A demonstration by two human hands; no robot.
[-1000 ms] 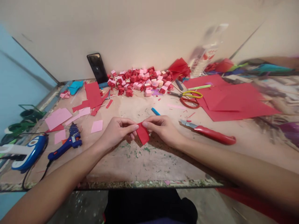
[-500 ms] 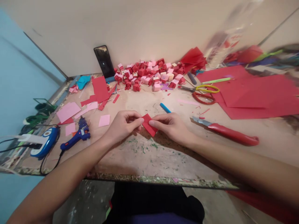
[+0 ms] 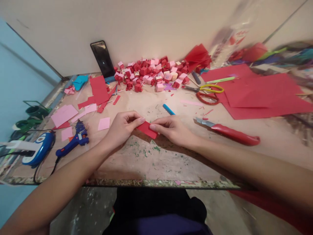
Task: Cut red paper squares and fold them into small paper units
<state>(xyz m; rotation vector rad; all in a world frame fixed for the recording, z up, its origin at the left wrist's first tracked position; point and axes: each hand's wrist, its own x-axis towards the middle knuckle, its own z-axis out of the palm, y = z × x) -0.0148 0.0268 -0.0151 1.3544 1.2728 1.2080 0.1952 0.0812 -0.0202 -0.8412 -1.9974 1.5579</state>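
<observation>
A small piece of red paper (image 3: 147, 130) is pinched between both hands above the middle of the table. My left hand (image 3: 126, 128) grips its left end with thumb and fingers. At the right end, my right hand (image 3: 171, 130) holds it the same way. Just behind my right hand lies a blue pen-like stick (image 3: 168, 109), partly hidden by the fingers. Left of my left hand is a pink paper square (image 3: 104, 124). Green specks dot the tabletop beneath the paper.
Small red and pink paper cubes (image 3: 149, 73) are heaped by the wall, with a phone (image 3: 102, 58) to their left. A blue glue gun (image 3: 73, 140) lies left. Scissors (image 3: 206, 93), a red-handled knife (image 3: 234, 133) and large red sheets (image 3: 256, 94) lie right.
The red paper has turned from a steep slant to a flatter one, showing more of its length between my hands. The whole view has shifted slightly.
</observation>
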